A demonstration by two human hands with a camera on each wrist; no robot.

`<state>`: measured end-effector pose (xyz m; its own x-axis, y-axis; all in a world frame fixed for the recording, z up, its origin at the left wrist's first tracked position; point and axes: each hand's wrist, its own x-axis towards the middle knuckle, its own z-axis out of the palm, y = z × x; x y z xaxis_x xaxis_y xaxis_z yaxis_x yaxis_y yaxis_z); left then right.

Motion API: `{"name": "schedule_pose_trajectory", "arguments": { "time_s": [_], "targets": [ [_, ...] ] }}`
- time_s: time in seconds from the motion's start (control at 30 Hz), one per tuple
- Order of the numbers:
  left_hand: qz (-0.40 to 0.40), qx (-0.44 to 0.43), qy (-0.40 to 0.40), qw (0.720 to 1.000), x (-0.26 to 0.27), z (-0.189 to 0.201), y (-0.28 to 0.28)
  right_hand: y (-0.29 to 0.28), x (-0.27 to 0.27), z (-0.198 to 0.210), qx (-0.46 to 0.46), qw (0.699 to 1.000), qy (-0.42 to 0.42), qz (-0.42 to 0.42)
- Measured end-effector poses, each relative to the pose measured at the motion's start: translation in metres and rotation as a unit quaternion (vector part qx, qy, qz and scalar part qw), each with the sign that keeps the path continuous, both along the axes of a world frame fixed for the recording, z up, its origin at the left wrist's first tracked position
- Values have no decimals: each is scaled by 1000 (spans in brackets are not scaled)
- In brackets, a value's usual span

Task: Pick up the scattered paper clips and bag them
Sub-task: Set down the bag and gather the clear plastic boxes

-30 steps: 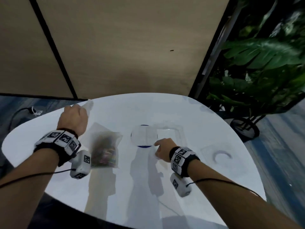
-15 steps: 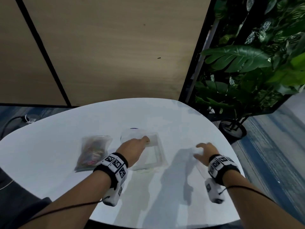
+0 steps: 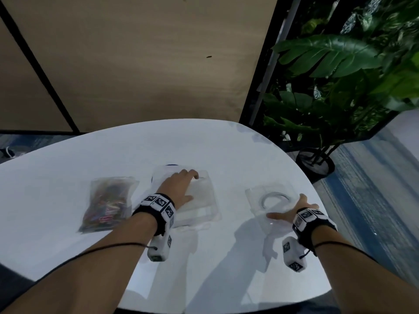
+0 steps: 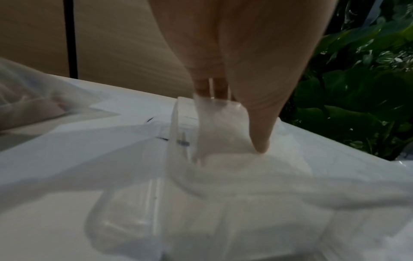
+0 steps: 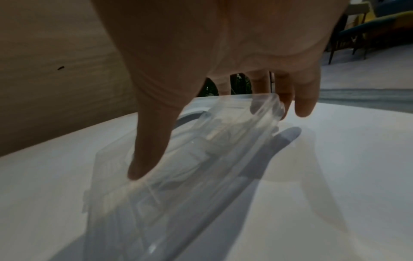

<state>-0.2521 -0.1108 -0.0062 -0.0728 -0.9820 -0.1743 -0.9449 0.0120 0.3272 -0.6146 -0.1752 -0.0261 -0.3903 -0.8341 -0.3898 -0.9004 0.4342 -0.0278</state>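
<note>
A clear bag [image 3: 108, 202] full of coloured paper clips lies flat on the left of the white table [image 3: 56, 252]. At the centre stands a clear plastic box [image 3: 199, 207] [image 4: 178, 211]. My left hand [image 3: 188, 184] [image 4: 234, 123] grips its far wall, fingers outside and thumb inside. On the right my right hand [image 3: 292, 209] [image 5: 212, 141] holds a clear plastic lid [image 3: 269, 198] [image 5: 167, 194] with a round ring moulded in it, thumb on one edge and fingers on the other, the lid tilted off the table. No loose clips show.
A dark blue disc [image 3: 171, 165] peeks from under the box's far side. Beyond the table's right rim stand a leafy plant [image 3: 335, 71] and its pot [image 3: 317, 164]. A wood-panel wall [image 3: 147, 64] closes off the back.
My left hand left the bag's side and moved right onto the clear box. My right hand went from the box to the lid on the right and took hold of it.
</note>
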Motion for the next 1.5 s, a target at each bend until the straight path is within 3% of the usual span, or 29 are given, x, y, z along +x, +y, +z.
{"name": "schedule_pose_trajectory", "arguments": {
  "time_s": [0.13, 0.27, 0.37, 0.43, 0.53, 0.63, 0.73, 0.83, 0.9, 1.0, 1.23, 1.5],
  "targets": [
    [-40, 44, -118, 991, 2, -12, -1, -39, 2, 14, -99, 980, -169, -38],
    [-5, -10, -92, 996, 14, -1, 0, -57, 38, 64, -199, 906, -368, -57],
    [79, -36, -41, 995, 28, 18, 3, -50, 79, 98, -252, 860, -444, 20],
    [129, -26, 18, 991, 38, 27, 7, -44, 105, 113, -241, 835, -488, 80],
    [182, -15, 72, 981, 52, 37, 18, -35, 142, 123, -126, 818, -540, 151],
    [207, 12, 97, 973, 63, 45, 32, -28, 178, 114, 16, 831, -505, 235],
    [205, 84, 144, 965, 64, 43, 48, -26, 210, 96, 90, 847, -440, 285],
    [168, 117, 99, 974, 62, 35, 55, -29, 236, 82, 57, 863, -382, 325],
    [141, 123, 45, 981, 59, 34, 55, -33, 248, 69, 13, 884, -301, 358],
    [122, 158, 45, 979, 54, 35, 53, -32, 256, 49, -14, 901, -177, 395],
    [156, 181, 143, 960, 42, 28, 52, -18, 241, 38, -33, 923, -194, 332],
    [207, 130, 73, 967, 42, 30, 52, -1, 207, 40, -51, 963, -133, 228]
  ]
}}
